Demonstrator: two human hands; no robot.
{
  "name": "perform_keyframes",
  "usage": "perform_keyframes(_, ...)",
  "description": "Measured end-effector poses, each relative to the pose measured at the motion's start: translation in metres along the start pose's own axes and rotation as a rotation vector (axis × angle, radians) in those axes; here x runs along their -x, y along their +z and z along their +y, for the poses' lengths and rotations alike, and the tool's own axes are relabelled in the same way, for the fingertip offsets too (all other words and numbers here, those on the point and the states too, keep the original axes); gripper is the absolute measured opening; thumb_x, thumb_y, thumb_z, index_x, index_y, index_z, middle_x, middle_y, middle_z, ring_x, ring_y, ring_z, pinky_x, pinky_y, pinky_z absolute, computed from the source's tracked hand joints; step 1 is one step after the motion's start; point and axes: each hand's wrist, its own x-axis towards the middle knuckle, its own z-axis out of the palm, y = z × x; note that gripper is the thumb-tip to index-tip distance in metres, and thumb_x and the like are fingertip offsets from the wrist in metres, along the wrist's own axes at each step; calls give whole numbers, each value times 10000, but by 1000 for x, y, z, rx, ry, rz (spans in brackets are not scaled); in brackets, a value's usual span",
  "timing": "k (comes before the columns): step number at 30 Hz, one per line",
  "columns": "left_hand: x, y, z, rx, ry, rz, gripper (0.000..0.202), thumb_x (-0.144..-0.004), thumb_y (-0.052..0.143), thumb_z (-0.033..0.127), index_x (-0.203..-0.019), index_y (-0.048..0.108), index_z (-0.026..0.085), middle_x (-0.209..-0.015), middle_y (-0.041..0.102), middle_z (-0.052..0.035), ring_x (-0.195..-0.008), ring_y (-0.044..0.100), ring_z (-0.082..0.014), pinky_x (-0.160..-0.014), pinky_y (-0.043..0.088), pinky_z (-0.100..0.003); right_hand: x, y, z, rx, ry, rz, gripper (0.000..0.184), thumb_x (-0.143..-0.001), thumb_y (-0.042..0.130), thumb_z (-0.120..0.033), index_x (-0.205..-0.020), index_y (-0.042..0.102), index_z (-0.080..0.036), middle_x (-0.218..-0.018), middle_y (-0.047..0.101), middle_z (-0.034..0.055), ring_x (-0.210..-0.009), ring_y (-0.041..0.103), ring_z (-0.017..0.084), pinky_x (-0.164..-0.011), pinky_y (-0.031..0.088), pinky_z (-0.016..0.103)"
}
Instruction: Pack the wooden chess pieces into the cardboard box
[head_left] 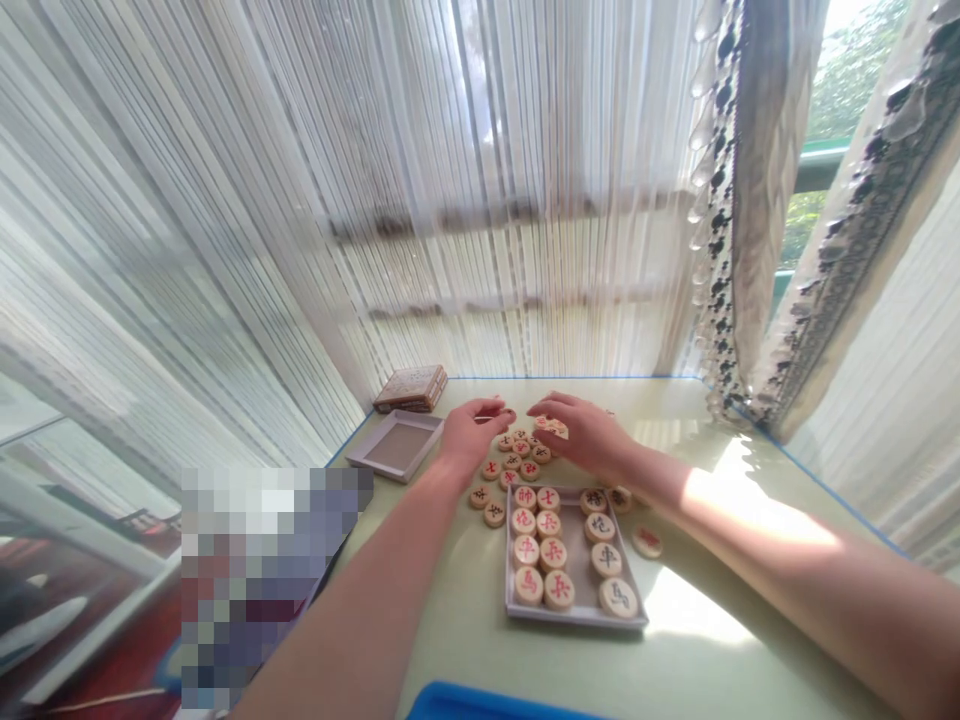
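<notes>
My left hand (474, 430) reaches to the far side of the loose pile, thumb and fingers closed on a round Chinese chess piece (509, 415). Across from it, my right hand (581, 432) hovers over the pile's right side with its fingers apart and curved. Loose wooden Chinese chess pieces (512, 461) with red or black characters lie between and in front of both hands; my right hand hides some. Nearer to me is a shallow box (579, 570). Two columns of red pieces (527, 551) fill its left side, and one column of black pieces (606, 558) lines its right.
An open box lid (397, 446) lies on the left of the pale green table (465, 640), with a patterned box (410, 388) behind it. A loose piece (648, 541) sits right of the shallow box. A blue edge (495, 703) shows at the front. String curtains (525, 250) hang behind.
</notes>
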Motion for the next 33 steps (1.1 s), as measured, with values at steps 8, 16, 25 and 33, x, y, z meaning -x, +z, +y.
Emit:
perform_keyframes(8, 19, 9, 16, 207, -144, -133, 371, -556, 762, 303, -869, 673, 124, -801, 680, -52, -735, 623, -139, -805, 495, -323, 2, -10, -11, -58, -28, 35, 273, -827, 504, -346, -1069, 571, -237, -1029, 612, 58, -892, 566, 172, -777, 450, 311)
perform_keyframes(16, 20, 10, 18, 48, -58, -197, 310, -692, 645, 328, -925, 659, 123, -868, 669, -73, -760, 610, -147, -732, 507, -294, 8, -23, -19, -26, -50, 28, 228, -809, 523, -337, -994, 597, -226, -969, 615, 45, -870, 555, 157, -738, 444, 285)
perform_keyframes(25, 35, 11, 26, -524, 406, -334, 200, -715, 528, 196, -796, 710, 183, -906, 648, -37, -837, 582, -138, -797, 466, -252, 43, -41, -37, 10, 260, -193, 213, -663, 633, -324, -833, 675, -204, -751, 595, 19, -706, 540, 149, -630, 427, 263)
perform_keyframes(33, 41, 14, 20, -684, 442, -442, 285, -690, 458, 160, -808, 715, 200, -876, 675, -11, -821, 586, -136, -821, 447, -234, 50, -49, -55, 118, 345, -339, 215, -659, 611, -332, -832, 709, -247, -828, 628, 34, -733, 556, 165, -608, 422, 261)
